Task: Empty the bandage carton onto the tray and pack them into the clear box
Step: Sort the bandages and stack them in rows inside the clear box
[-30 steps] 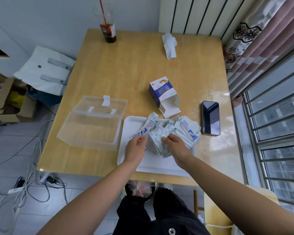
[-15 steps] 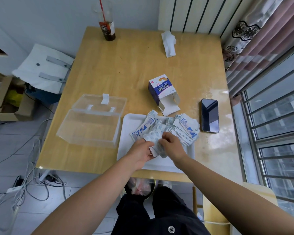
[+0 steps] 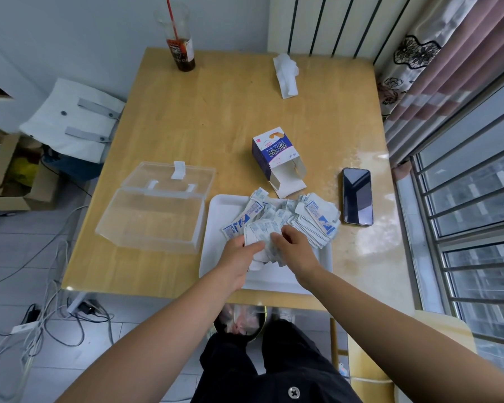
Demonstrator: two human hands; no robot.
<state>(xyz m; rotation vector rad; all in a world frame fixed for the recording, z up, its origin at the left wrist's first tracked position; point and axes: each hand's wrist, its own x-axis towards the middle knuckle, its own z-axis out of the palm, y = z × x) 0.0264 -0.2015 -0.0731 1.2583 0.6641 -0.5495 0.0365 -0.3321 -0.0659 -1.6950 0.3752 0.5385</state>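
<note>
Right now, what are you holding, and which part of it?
A bunch of bandage packets: the left grip holds its left edge, the right grip its right edge, over the tray.

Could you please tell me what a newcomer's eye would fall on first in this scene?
The heap of bandages on the white tray at the near edge of the table stands out first, with the left hand and right hand both gripping a bundle from it. Behind the tray the carton lies on its side, flaps open, and left of the tray sits the clear box, lid open.
</note>
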